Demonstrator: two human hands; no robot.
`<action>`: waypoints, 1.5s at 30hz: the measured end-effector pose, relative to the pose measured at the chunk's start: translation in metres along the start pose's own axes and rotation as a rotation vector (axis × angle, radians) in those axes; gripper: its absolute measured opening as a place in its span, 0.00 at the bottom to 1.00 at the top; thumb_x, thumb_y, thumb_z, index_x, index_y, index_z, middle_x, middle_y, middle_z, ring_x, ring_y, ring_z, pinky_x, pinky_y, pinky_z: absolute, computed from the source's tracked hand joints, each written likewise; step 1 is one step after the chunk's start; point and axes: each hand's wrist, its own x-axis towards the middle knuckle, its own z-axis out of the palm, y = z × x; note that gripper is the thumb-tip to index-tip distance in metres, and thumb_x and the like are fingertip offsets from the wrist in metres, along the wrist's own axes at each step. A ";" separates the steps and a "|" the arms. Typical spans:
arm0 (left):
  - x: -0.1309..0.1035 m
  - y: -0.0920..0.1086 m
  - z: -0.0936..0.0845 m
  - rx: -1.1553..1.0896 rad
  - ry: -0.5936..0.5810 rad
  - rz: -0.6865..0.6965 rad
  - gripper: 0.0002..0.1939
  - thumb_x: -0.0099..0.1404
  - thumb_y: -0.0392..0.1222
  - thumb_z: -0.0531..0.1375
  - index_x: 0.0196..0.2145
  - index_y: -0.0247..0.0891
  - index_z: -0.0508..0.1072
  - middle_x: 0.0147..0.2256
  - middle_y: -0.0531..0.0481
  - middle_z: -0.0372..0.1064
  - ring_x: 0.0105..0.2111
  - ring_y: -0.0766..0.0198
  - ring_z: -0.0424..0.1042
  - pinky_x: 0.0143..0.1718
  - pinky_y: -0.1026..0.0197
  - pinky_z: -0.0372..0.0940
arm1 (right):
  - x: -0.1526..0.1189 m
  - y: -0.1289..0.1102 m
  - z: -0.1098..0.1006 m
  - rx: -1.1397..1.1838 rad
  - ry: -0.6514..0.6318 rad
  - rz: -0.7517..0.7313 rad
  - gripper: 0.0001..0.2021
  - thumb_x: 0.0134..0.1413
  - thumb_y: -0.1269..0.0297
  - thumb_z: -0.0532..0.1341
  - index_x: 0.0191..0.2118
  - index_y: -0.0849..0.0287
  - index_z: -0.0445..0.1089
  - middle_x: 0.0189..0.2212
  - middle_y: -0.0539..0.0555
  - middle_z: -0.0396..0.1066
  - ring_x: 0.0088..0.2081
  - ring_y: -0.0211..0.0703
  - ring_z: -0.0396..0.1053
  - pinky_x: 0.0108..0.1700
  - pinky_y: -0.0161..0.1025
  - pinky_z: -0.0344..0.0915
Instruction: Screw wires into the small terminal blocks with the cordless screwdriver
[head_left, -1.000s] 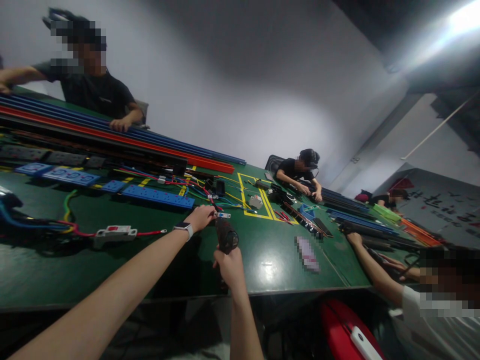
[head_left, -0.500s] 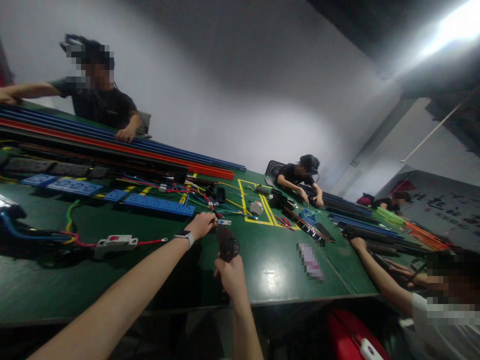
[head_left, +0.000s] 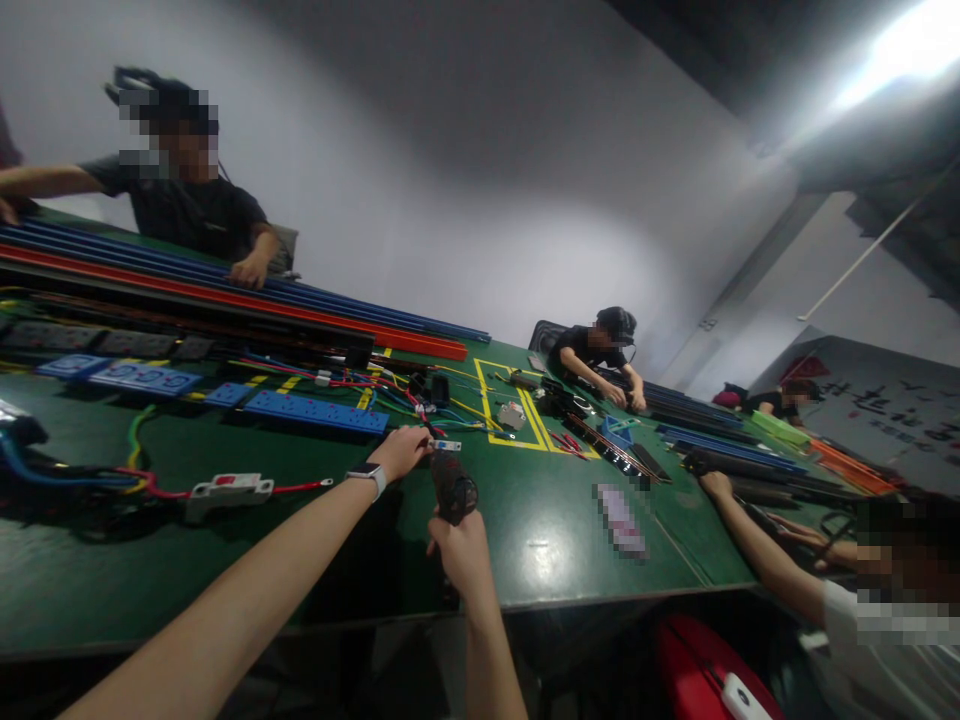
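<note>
My right hand (head_left: 463, 552) is wrapped round the grip of a dark cordless drill (head_left: 454, 488), whose nose points away from me over the green table. At the drill's front end, my left hand (head_left: 405, 450) is closed, with its fingertips pinched together. What those fingers hold is hidden. Just right of the fingertips shows a small white and blue part (head_left: 449, 446); I cannot tell whether they touch it. Left of my wrist lies a white breaker (head_left: 231, 490) with a red wire (head_left: 296, 488) ending in a ring lug.
Blue socket strips (head_left: 319, 409), loose coloured wires and long blue and orange rails (head_left: 420, 343) lie beyond my hands. Yellow tape (head_left: 484, 400) marks the table (head_left: 532, 530). Red-handled pliers (head_left: 571, 444) lie to the right. Co-workers sit across the table (head_left: 199, 205) and at right (head_left: 795, 590).
My hands and the drill hold nearly the same place. The view has shifted very slightly. Across the table, a co-worker's hands have moved a little.
</note>
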 end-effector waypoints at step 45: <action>0.002 -0.006 0.006 0.028 0.003 0.032 0.08 0.65 0.42 0.55 0.39 0.43 0.74 0.39 0.47 0.74 0.42 0.56 0.69 0.45 0.58 0.59 | 0.002 0.005 0.002 0.034 0.020 -0.027 0.07 0.44 0.71 0.54 0.29 0.59 0.69 0.18 0.48 0.68 0.22 0.41 0.68 0.25 0.33 0.60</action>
